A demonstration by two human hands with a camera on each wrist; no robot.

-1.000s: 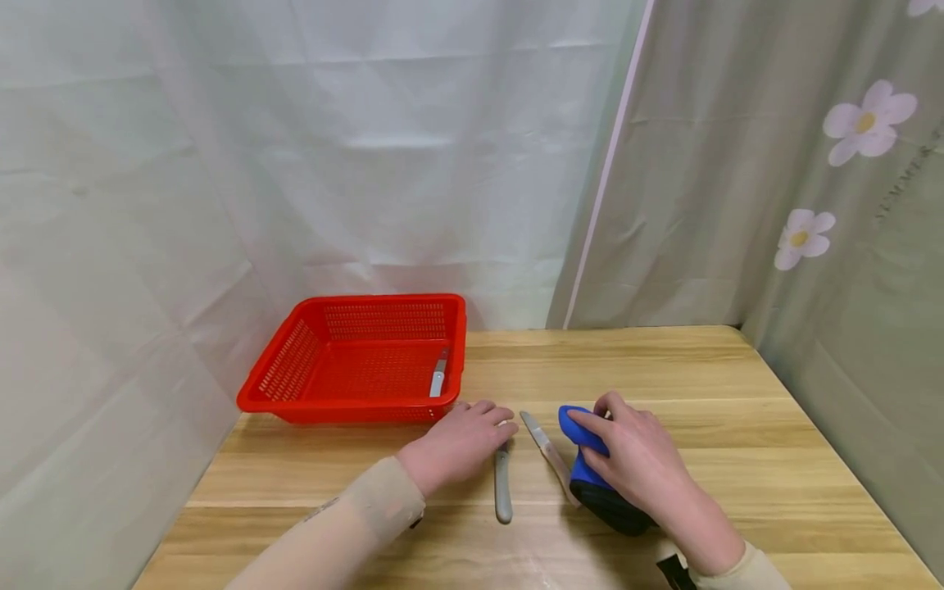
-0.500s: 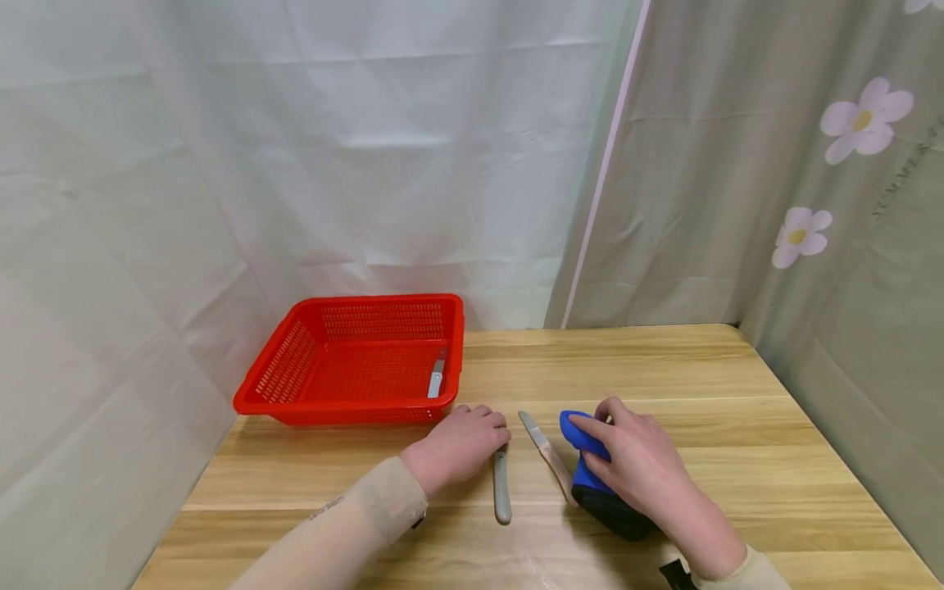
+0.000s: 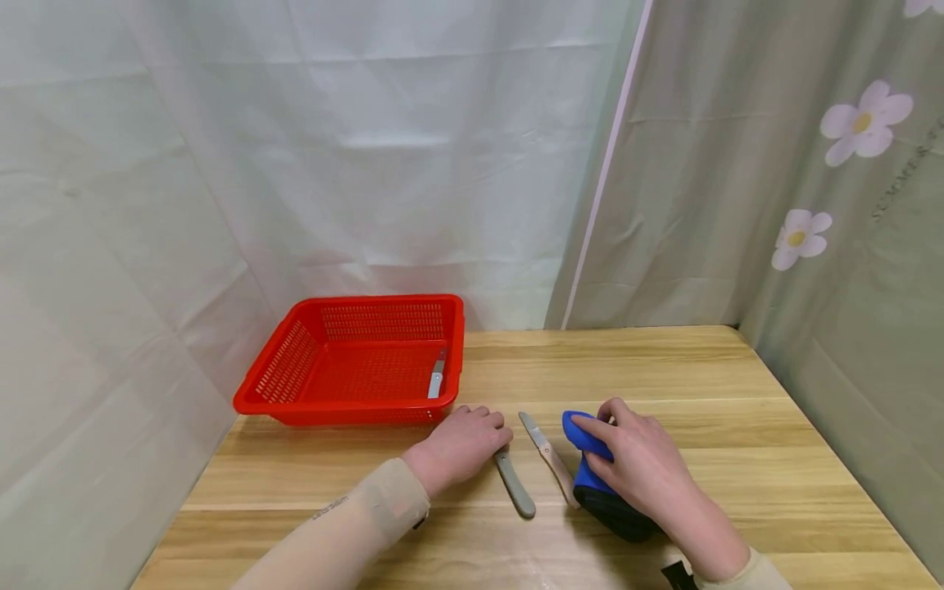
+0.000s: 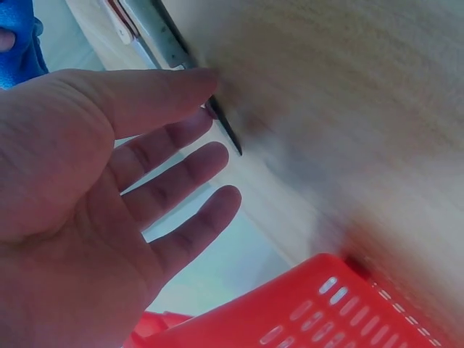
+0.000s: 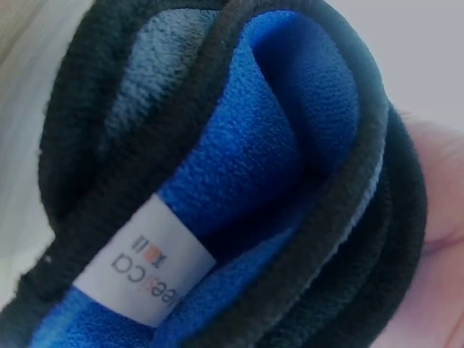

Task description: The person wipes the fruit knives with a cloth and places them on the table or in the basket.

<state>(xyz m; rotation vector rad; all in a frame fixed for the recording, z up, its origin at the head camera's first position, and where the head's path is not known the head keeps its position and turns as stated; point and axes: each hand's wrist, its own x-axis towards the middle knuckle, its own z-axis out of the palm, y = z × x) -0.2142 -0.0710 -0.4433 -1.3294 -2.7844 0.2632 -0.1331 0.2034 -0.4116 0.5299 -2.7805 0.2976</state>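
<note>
On the wooden table (image 3: pixel 737 434), the red basket (image 3: pixel 347 408) sits far left, seemingly set back for working room; near right, the blue cloth (image 3: pixel 593 479) is bunched in the right hand's (image 3: pixel 640 455) grip, likely folded for thickness; the left hand (image 3: pixel 460 442) pinches the grey knife (image 3: pixel 514 487) near its blade, perhaps for control; the pale knife (image 3: pixel 549 456) lies between, in the way; a third knife (image 3: pixel 436 381) rests inside the basket, right.

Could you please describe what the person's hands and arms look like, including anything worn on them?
Both the left hand and right hand are ungloved. The left sleeve is long and cream-beige, with small dark lettering on the forearm. The right sleeve looks similar; a black strap-like piece shows beside its cuff.
</note>
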